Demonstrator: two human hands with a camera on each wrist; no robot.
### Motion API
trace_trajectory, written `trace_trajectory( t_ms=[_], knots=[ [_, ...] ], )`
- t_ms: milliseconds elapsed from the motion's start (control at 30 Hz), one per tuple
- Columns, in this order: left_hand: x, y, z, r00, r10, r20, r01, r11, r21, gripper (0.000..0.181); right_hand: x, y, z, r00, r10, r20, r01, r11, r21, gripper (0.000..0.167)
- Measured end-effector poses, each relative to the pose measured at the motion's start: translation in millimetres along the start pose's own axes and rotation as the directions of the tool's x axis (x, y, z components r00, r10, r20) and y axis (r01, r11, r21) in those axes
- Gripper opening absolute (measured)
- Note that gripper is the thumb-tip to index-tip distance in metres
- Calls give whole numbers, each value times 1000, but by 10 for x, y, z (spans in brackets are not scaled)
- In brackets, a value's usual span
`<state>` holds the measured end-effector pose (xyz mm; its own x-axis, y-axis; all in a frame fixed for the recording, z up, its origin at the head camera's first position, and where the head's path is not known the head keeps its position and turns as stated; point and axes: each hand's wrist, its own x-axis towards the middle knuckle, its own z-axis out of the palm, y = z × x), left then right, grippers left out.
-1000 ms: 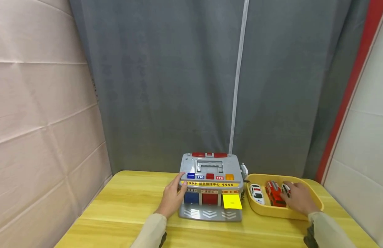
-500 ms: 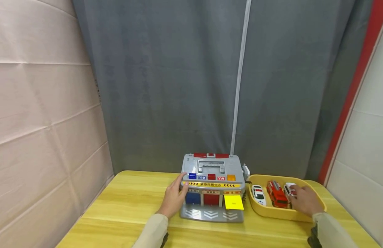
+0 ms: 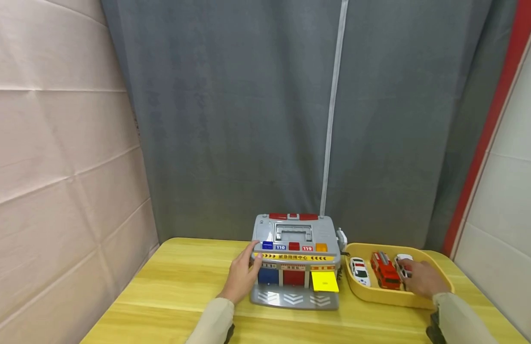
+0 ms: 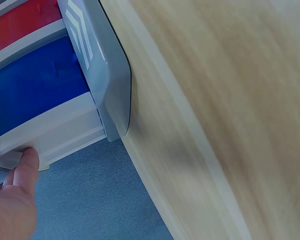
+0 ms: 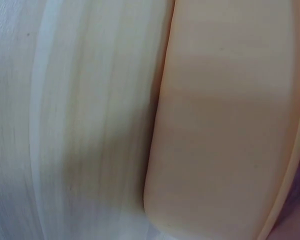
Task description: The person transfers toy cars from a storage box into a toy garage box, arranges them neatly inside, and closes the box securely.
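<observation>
A grey toy garage (image 3: 293, 251) stands on the table, with blue and red doors down and a yellow door (image 3: 325, 281) sticking out. My left hand (image 3: 241, 277) holds its left front corner, fingers along the roof edge and thumb at the front; in the left wrist view one digit (image 4: 26, 172) touches the white side wall. In a yellow tray (image 3: 394, 297) on the right, my right hand (image 3: 424, 278) grips a white toy car (image 3: 403, 258), partly covering it. Beside that car lie a red toy fire truck (image 3: 385, 271) and a white police car (image 3: 360, 271).
The wooden table (image 3: 179, 282) runs out left and in front of the garage. A white piece (image 3: 341, 236) with a dark cord sits at the garage's right side. Grey curtain (image 3: 239, 119) hangs behind. The right wrist view shows mostly the tray's outer wall (image 5: 225, 125).
My right hand has shifted slightly to the right from beside the fire truck, and more of the white car shows. My left hand keeps its place on the garage. The view has shifted slightly.
</observation>
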<state>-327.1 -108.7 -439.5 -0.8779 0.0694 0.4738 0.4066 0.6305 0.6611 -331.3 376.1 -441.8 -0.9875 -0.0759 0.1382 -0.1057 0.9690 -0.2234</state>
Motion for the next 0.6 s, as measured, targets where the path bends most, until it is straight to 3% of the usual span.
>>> trace_trajectory(
  t_ms=[600],
  knots=[
    [-14,-20,20,1000,-1,-6,1,1000,1,47,-44,-61,-43,997,79,4,-79,997,-22,47]
  ],
)
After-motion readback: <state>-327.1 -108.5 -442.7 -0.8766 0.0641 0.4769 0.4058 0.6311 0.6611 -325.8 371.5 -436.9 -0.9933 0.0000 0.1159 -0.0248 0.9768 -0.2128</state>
